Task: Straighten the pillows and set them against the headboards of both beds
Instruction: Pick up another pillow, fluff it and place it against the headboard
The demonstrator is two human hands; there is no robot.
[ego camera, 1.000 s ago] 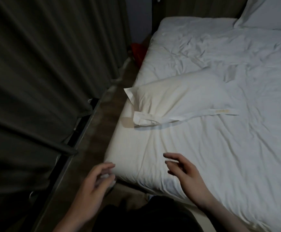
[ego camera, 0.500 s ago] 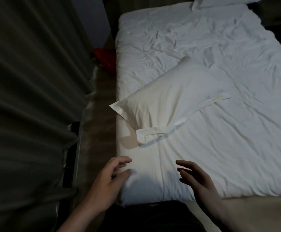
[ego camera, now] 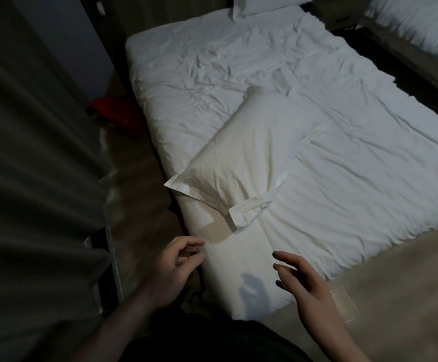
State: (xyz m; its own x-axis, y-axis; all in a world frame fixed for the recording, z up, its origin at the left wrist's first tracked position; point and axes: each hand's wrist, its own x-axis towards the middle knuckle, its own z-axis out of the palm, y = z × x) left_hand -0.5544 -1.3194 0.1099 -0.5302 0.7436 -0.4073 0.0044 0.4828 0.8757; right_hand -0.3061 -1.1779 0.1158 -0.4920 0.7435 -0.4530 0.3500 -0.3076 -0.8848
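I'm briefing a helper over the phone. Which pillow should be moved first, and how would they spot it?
Start at the big white bed beside the dark curtain. Near its foot lies a loose pillow, set diagonally, one corner overhanging the curtain-side edge. Unlike the other pillow, already up at the head end, this one sits mid-mattress with a folded flap.

no text, label, brand or number can be read anywhere in this dim view.
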